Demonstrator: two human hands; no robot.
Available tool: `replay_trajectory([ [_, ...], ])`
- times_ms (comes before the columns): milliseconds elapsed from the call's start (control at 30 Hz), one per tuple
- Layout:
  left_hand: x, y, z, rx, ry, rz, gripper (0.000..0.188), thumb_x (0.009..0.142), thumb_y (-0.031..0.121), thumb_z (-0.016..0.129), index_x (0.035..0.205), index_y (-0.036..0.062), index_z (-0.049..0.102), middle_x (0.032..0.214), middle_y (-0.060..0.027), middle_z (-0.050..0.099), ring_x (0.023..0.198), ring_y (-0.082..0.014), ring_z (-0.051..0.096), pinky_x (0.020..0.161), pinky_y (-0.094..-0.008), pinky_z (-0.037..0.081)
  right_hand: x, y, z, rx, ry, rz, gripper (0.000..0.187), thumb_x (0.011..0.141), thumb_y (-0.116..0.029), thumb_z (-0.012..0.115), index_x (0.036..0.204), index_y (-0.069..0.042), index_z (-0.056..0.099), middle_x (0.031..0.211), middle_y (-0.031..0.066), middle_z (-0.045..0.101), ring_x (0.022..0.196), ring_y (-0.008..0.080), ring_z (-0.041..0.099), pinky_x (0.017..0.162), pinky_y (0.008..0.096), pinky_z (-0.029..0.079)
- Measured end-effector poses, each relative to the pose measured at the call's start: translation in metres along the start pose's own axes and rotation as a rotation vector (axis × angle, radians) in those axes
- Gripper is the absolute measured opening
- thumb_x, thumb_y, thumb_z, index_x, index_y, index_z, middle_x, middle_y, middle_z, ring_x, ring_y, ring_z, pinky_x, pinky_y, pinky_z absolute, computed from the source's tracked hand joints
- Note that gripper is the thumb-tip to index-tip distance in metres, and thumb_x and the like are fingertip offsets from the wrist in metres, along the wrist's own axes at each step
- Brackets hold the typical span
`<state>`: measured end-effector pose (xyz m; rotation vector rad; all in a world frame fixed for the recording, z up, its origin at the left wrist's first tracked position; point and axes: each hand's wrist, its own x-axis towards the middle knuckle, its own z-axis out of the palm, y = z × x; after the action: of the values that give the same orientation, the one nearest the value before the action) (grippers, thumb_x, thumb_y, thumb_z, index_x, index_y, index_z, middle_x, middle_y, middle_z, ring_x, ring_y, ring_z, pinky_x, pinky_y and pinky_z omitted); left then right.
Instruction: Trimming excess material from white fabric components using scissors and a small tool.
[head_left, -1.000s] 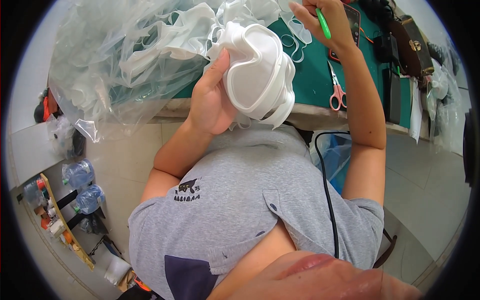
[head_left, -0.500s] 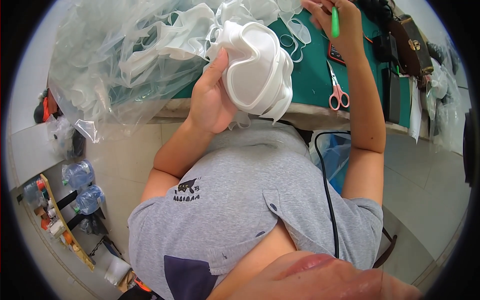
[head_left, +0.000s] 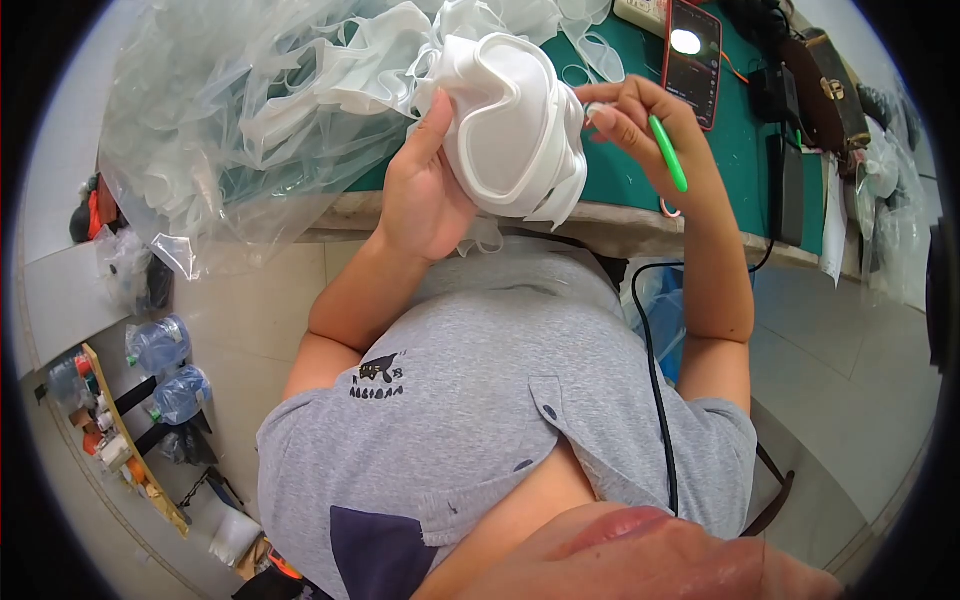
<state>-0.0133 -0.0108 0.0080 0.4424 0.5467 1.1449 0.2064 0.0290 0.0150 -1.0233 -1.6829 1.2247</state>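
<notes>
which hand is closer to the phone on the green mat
Right. The right hand, holding a green tool, is just left of the phone without touching it. The left hand is farther off, cupping the white moulded piece on the far side from the phone.

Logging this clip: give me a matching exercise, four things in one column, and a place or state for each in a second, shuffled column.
Things:
1. white moulded piece
2. green tool
3. phone
4. clear plastic bag

Places or states:
A. lying on the green table, screen lit
B. heaped at the table's left end
C. gripped in the left hand
D. held in the right hand

Pairs: 1-C, 2-D, 3-A, 4-B
</notes>
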Motion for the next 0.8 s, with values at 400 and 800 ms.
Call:
replay_trajectory([
  [400, -0.003, 0.002, 0.003, -0.04, -0.022, -0.015, 0.049, 0.1, 0.039, 0.032, 0.137, 0.0065, 0.036, 0.133, -0.0065, 0.048, 0.122, -0.0213, 0.047, 0.102, -0.0398, 0.039, -0.022, 0.016, -0.009, -0.401, 0.315, -0.296, 0.027, 0.079, 0.0, 0.057, 0.062, -0.006, 0.037, 0.073, 0.0069, 0.061, 0.06, 0.0079, 0.049, 0.053, 0.0195, 0.038],
  [800, 0.005, 0.006, -0.015, -0.422, -0.294, -0.11, 0.062, 0.095, 0.046, 0.042, 0.14, 0.0051, 0.032, 0.139, -0.0126, 0.043, 0.129, -0.0278, 0.039, 0.109, -0.0469, 0.029, -0.024, 0.011, 0.022, 0.63, 0.047, 0.207, 0.035, 0.085, -0.017, 0.067, 0.073, -0.011, 0.036, 0.086, 0.0048, 0.057, 0.079, 0.0089, 0.053, 0.072, 0.0221, 0.045],
])
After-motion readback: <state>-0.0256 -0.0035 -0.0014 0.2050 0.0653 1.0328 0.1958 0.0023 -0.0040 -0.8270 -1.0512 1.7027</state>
